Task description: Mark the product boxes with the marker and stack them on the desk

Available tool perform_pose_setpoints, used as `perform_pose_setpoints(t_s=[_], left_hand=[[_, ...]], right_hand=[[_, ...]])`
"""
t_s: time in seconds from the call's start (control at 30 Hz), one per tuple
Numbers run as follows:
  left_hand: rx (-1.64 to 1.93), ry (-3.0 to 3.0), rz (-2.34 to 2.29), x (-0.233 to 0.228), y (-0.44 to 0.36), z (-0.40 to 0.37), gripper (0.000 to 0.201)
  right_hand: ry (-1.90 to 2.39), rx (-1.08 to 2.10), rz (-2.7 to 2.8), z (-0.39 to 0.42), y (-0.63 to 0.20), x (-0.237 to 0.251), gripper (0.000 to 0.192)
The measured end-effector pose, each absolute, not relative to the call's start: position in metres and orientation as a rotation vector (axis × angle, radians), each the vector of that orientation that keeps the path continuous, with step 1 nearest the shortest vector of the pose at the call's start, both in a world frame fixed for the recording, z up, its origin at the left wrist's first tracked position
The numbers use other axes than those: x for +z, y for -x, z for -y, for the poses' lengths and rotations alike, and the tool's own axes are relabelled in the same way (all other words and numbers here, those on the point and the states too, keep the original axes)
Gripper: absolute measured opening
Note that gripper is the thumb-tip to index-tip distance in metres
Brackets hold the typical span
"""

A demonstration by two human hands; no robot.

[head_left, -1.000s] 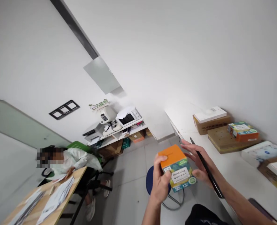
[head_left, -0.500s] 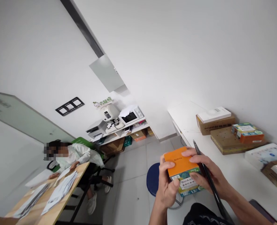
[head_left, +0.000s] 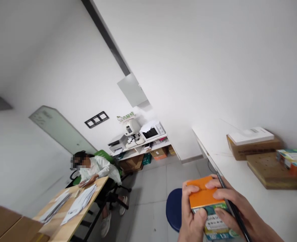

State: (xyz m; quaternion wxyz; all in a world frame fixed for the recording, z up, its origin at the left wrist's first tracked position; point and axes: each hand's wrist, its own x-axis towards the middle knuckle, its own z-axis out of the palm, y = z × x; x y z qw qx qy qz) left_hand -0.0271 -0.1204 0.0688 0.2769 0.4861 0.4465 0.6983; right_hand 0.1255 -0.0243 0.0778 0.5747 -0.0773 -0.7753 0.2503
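At the lower right of the frame we hold a small box (head_left: 207, 205) with an orange top and a green printed side, raised in front of us above the floor. Our left hand (head_left: 192, 218) is closed on its near left edge, thumb pressed on the printed side. Our right hand (head_left: 229, 208) grips it from the right, fingers laid over the orange top, and a black pen (head_left: 232, 210) is tucked along that hand, its tip pointing up and away from us. Just left of the box, lower down, stands a dark blue stool (head_left: 173, 210).

Along the right edge runs a white desk (head_left: 239, 174) bearing a cardboard box (head_left: 254, 148) with a white book on top, and a wooden board (head_left: 274, 169) with a second orange and green box (head_left: 293, 158) on it.

At the lower left a person in white (head_left: 95, 168) sits at a wooden desk (head_left: 70, 215) strewn with papers. At the far wall, mid-frame, a shelf holds a microwave (head_left: 153, 131).
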Motion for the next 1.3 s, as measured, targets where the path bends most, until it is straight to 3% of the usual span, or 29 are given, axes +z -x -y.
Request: perform_pose_setpoints(t_s=[0.23,0.6,1.17,1.3], left_hand=[[1.909,-1.511,-1.232,0.066,0.026,0.123,0.049],[1.914,-1.375,-1.221,0.075,0.009,0.134,0.047],[2.122,-1.415,-1.173,0.065,0.007,0.131,0.042],[2.139,-1.411,-1.235,0.067,0.004,0.133,0.043]], right_hand=[[0.174,0.509,1.861,0.028,-0.128,0.069,0.031],[0.163,0.667,1.756,0.040,-0.120,0.072,0.010],[0.198,0.660,1.603,0.053,-0.103,0.067,0.027],[0.124,0.682,1.638,0.045,-0.111,0.065,0.020]])
